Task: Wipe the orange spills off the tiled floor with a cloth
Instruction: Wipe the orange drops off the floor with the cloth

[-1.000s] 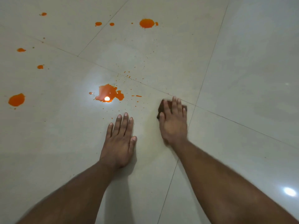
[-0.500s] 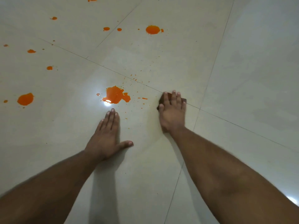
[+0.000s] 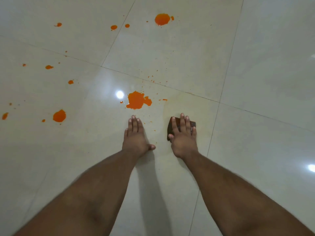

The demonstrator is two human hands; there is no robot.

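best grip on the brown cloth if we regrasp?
Probably the far edge of the small dark brown folded cloth, pinched from above. It lies flat on the pale tiled floor under the right hand; only its far and left edges show.

Soft, even indoor light. The glossy floor throws back white glare spots, one mid-scene and one at the near right. Soft shadows trail beneath both forearms. Tile lines bow towards the edges; forearms slightly blurred.

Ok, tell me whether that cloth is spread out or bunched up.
Bunched up. The dark cloth is a small compact wad, mostly hidden under the flat right hand; only its edges show.
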